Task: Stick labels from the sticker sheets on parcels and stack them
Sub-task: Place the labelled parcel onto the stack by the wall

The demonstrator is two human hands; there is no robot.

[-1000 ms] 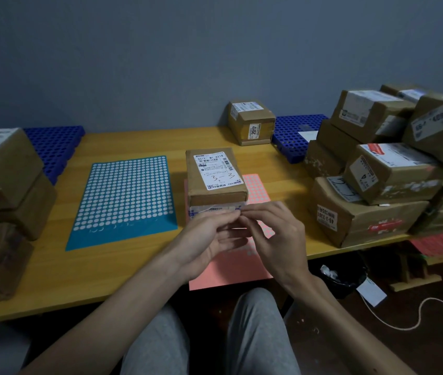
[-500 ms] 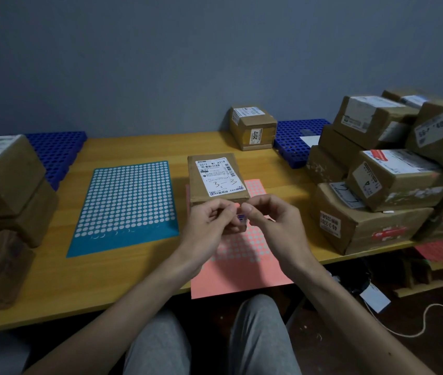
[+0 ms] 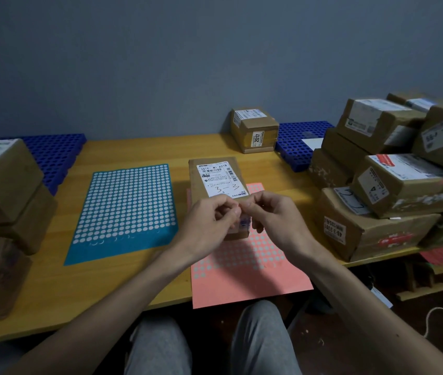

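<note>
On pink sheet [image 3: 242, 280]: brown parcel [image 3: 201, 193], white label [image 3: 221, 180] marked 3-3; left hand [image 3: 209, 223], right hand [image 3: 274, 220] grips pinch tiny sticker [image 3: 238, 211].

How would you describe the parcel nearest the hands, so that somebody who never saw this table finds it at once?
On the yellow table, look at its middle, between the blue sticker sheet and the pile of parcels on the right. One parcel lies alone there, on the far part of the pink sticker sheet. Its white label bears a handwritten 3-3, which no neighbour shows.
</note>
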